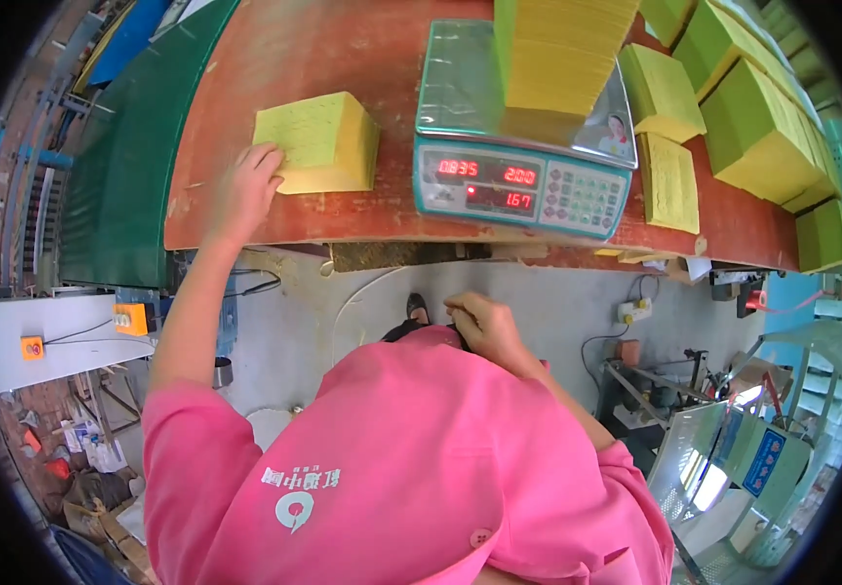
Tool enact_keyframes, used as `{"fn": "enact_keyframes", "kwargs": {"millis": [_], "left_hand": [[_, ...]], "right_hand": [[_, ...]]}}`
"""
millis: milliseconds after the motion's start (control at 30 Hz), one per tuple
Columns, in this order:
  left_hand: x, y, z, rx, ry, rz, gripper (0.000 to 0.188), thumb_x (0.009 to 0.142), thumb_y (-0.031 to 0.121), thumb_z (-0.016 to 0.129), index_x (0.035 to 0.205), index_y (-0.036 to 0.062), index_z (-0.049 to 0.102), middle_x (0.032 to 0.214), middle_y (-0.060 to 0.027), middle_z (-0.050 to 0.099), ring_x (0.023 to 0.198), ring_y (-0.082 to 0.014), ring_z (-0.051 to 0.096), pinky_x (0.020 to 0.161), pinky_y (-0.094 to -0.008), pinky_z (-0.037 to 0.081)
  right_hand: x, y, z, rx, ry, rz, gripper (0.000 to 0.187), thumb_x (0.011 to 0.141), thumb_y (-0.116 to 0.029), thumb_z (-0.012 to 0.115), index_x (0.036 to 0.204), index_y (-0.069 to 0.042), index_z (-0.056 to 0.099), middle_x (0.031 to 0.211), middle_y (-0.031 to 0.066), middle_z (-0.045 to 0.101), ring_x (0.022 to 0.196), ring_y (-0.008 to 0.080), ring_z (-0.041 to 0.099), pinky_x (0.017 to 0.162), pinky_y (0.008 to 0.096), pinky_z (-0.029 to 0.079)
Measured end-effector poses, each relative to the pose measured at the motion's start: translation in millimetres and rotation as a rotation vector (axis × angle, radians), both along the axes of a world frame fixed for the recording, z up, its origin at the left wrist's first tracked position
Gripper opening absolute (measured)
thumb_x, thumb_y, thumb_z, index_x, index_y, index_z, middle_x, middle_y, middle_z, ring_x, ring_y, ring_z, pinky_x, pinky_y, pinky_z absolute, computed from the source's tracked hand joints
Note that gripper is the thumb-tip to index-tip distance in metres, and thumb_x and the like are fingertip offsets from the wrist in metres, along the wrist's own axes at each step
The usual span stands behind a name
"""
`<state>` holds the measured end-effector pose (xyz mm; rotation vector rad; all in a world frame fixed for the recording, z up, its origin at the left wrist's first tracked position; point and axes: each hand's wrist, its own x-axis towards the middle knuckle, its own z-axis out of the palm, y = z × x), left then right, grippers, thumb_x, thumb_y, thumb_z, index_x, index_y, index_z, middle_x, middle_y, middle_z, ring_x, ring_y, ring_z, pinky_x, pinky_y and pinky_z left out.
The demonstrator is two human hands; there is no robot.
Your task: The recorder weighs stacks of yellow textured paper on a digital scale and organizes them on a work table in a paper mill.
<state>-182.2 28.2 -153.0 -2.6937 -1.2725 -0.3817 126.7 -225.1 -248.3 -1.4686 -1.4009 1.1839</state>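
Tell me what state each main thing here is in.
Table: red, surface worn.
Scale: switched on, display lit red.
Tall yellow stack: standing on the scale.
Small yellow stack: on the table, left of the scale.
Left hand: touching the small yellow stack.
Right hand: curled; any contents hidden.

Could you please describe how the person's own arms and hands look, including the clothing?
The left hand and right hand wear no gloves. Short pink fabric sleeves leave the forearms bare. The pink shirt carries a white round emblem.
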Motion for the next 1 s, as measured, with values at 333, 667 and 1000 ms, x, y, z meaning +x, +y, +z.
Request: {"fn": "enact_keyframes", "kwargs": {"millis": [333,667,1000], "left_hand": [[-22.0,36.3,21.0,-0.136,-0.040,-0.276,0.026,0.077,0.007,0.071,0.103,0.0033,0.069,0.109,-0.0118,0.068,0.100,-0.0295,0.064,0.084,-0.0396,0.053],[-30.7,43.7,12.3,0.056,-0.137,-0.341,0.019,0.082,0.001,0.060,0.100,0.0012,0.067,0.102,-0.0150,0.069,0.090,-0.0307,0.067,0.073,-0.0393,0.055],[-41.5,3.8,16.0,0.174,-0.251,-0.426,0.017,0.082,-0.001,0.061,0.099,-0.0024,0.065,0.102,-0.0166,0.069,0.097,-0.0352,0.065,0.085,-0.0423,0.053]], "right_hand": [[-46.2,7.7,-6.2,-0.021,-0.041,-0.057,0.016,0.089,-0.008,0.059,0.101,0.001,0.067,0.093,0.0196,0.069,0.083,0.0343,0.068,0.075,0.0367,0.053],[-81.7,59.7,22.8,0.092,-0.033,-0.108,0.019,0.092,-0.008,0.059,0.107,0.002,0.064,0.086,0.0148,0.070,0.079,0.0188,0.069,0.072,0.0303,0.054],[-111.6,217.9,78.6,-0.160,0.837,-0.211,0.040,0.093,-0.023,0.062,0.120,0.006,0.054,0.107,0.0131,0.064,0.094,0.0190,0.063,0.081,0.0331,0.052]]}}
